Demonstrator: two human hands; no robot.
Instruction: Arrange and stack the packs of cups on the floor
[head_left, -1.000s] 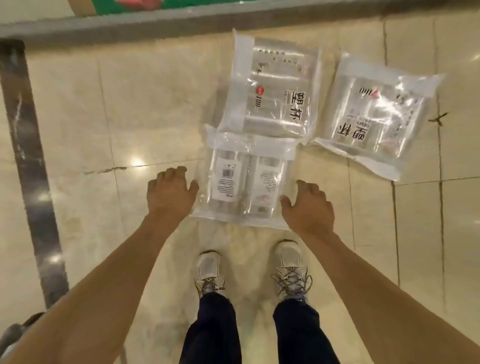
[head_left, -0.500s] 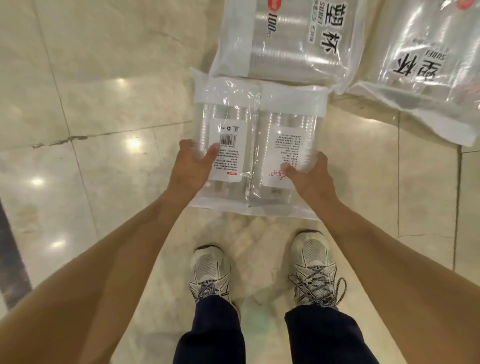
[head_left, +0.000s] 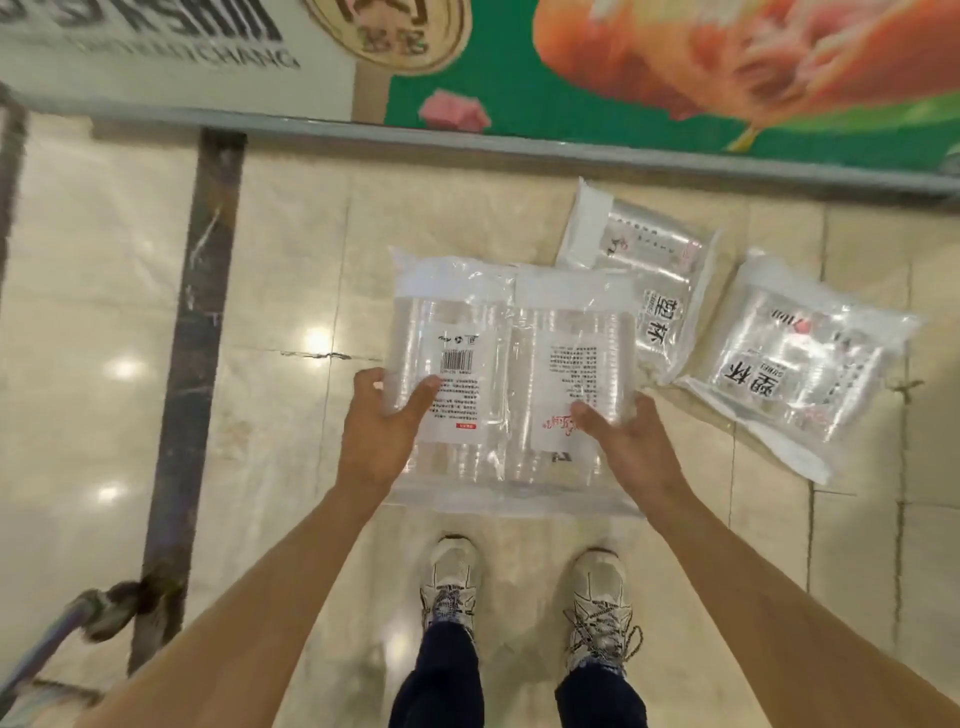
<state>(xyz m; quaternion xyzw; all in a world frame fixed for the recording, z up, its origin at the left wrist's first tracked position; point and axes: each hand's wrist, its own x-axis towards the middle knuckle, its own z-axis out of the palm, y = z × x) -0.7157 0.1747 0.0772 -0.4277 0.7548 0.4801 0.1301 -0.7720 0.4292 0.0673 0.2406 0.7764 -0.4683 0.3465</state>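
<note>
Both hands are on it: the left hand (head_left: 382, 434) and the right hand (head_left: 626, 447) grip the clear plastic pack of stacked disposable cups (head_left: 511, 384) at mid-frame, thumbs curled over the top face, fingers hidden underneath. The pack sits above the cream tiled floor (head_left: 291, 249), just over the white sneakers (head_left: 449, 582). Two more clear cup packs (head_left: 649, 291) (head_left: 800, 364) lie on the floor at right. To hold well, I'd say keep it level, squeeze evenly from both sides; that slick film could slip.
</note>
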